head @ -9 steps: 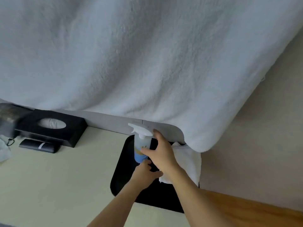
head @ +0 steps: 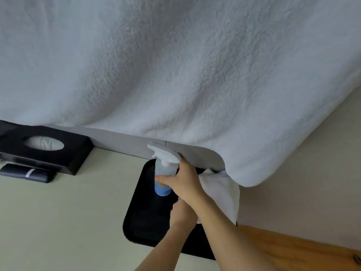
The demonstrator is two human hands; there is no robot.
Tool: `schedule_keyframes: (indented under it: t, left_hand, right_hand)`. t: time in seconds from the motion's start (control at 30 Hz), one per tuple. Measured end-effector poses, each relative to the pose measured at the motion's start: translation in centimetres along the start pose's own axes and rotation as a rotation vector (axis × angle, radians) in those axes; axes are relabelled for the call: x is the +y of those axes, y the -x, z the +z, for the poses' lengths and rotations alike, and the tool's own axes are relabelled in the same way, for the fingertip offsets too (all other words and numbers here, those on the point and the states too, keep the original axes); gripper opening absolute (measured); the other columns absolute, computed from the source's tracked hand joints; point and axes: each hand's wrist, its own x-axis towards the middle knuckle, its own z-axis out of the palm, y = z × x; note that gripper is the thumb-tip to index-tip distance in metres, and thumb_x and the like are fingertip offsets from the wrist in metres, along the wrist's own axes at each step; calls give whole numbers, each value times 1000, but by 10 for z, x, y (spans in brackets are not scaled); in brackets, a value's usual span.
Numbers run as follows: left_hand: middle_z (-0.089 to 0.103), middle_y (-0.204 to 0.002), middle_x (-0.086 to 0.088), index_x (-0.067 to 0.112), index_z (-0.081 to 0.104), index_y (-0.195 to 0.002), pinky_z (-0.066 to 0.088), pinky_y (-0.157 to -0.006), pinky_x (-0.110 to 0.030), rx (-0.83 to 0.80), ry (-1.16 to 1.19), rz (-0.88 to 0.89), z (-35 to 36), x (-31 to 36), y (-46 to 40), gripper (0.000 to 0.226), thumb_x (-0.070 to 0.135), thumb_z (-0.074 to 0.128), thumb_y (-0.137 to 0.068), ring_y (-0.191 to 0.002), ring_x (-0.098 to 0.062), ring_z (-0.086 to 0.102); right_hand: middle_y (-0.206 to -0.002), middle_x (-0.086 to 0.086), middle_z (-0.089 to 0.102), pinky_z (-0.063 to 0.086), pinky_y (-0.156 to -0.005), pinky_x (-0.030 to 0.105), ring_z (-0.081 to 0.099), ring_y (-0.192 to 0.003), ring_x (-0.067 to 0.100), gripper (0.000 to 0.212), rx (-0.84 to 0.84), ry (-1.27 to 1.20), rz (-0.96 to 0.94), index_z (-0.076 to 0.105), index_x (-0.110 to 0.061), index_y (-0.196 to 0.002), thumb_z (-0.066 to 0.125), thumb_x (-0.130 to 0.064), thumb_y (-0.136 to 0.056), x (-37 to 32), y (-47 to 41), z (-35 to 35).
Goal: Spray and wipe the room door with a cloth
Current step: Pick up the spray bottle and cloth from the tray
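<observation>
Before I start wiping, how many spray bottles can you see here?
1: the spray bottle stands on the black tray, gripped by the right hand. The big white towel could hide others.

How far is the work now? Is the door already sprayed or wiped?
Nothing looks done: no door is in view. In hand: the right hand grips the spray bottle over the black tray, and the left hand reaches by the white cloth. Spraying and wiping remain.
</observation>
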Motion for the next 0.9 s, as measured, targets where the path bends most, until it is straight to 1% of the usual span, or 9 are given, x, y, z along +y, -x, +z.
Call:
schedule_keyframes:
  t: [0.1,0.23,0.33,0.43,0.53,0.63,0.73,0.83,0.9]
  left_hand:
    - [59,-93,0,13,59,-103,51,-80,-26,-61,-24,-2,3,5,0,13,15,46,-102,-81,-12,54]
    - [50,-74,4,17,48,-73,38,-57,-20,-87,75,-14,-9,4,4,25,17,48,-99,-63,-8,46]
    - [61,-83,0,11,61,-88,42,-63,-22,-155,202,-21,-34,-10,11,13,22,55,-92,-74,-12,56]
    - [52,-74,2,13,50,-77,37,-60,-22,-155,252,-50,-59,-39,23,11,14,57,-87,-68,-11,48]
    - [53,-79,-1,9,51,-82,39,-67,-27,-148,295,-94,-80,-56,31,12,19,57,-79,-73,-15,48]
    - [59,-89,-1,8,54,-93,47,-73,-28,-209,231,-105,-81,-54,27,14,18,62,-85,-79,-14,54]
    - [53,-84,3,15,41,-90,43,-63,-22,-170,164,-137,-69,-35,27,40,35,75,-82,-71,-9,49]
    - [52,-94,-27,13,33,-88,54,-83,-45,-86,349,-235,-60,-23,28,36,23,67,-90,-68,-15,43]
    - [54,-88,-12,10,39,-94,55,-76,-42,-111,360,-236,-59,-24,22,40,21,75,-82,-69,-12,46]
  right_hand:
    - [-110,-10,63,51,-90,26,58,-104,9,69,26,79,-4,54,-24,-121,86,-37,-61,2,1,-7]
    - [-103,-8,64,52,-81,24,60,-97,11,66,68,161,-19,55,-19,-115,86,-38,-59,3,6,-18]
    - [-94,-8,62,50,-73,24,60,-89,12,62,85,204,-20,55,-17,-104,87,-39,-56,3,9,-19]
    - [-92,-3,60,51,-71,27,59,-86,15,61,180,156,-23,52,-15,-99,86,-40,-55,3,11,-20]
    - [-99,-1,59,49,-77,22,58,-93,14,63,220,1,20,50,-18,-107,86,-34,-58,0,18,-23]
    - [-104,-6,57,46,-78,16,58,-99,11,65,229,-97,24,45,-27,-112,85,-31,-60,-5,26,-25]
    - [-109,-12,59,47,-89,21,58,-103,4,62,320,-148,6,52,-29,-118,84,-28,-64,-9,36,-33]
    - [-104,-15,64,49,-88,17,61,-97,-2,51,444,-197,-21,58,-36,-107,84,-25,-65,-7,49,-49]
    - [-96,-20,68,46,-80,6,62,-94,-6,48,501,-265,-4,60,-36,-102,85,-16,-65,-2,58,-61]
